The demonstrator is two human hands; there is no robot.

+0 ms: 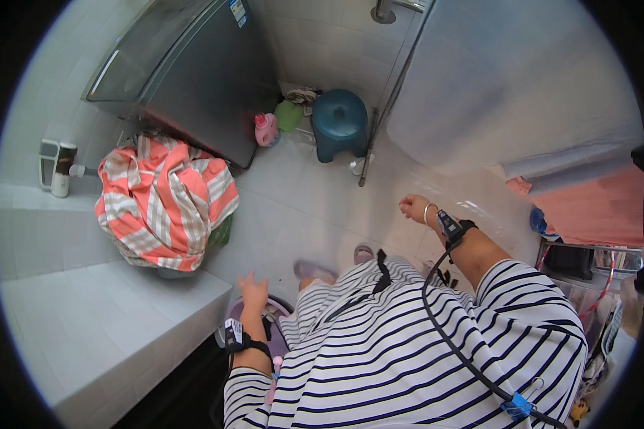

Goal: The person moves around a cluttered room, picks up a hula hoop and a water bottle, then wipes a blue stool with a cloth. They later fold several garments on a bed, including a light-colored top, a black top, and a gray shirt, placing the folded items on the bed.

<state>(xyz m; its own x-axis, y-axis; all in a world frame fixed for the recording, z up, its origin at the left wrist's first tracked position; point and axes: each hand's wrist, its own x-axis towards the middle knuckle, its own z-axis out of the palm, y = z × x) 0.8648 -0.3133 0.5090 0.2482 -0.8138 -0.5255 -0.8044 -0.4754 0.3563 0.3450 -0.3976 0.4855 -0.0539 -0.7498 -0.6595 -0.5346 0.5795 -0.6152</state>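
Left hand (253,292) is wide, cloth (170,204) at its 10 o'clock; right hand (416,208) half-curled, can't tell if empty. Seems between grabs; gripping needs reaching.

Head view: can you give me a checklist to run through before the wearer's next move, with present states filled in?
1. Left hand free: ok, fingers spread, nothing held.
2. Right hand free: cannot tell; its fingers curl and could hide something small.
3. Wrist devices strapped on: ok, one on the left wrist, one on the right.
4. Hand on the cloth: not ok, neither hand touches the heap.
5. Stool upright: ok, seat up, near the far wall.
6. Basin contents known: cannot tell, the left arm and clothing partly cover it.
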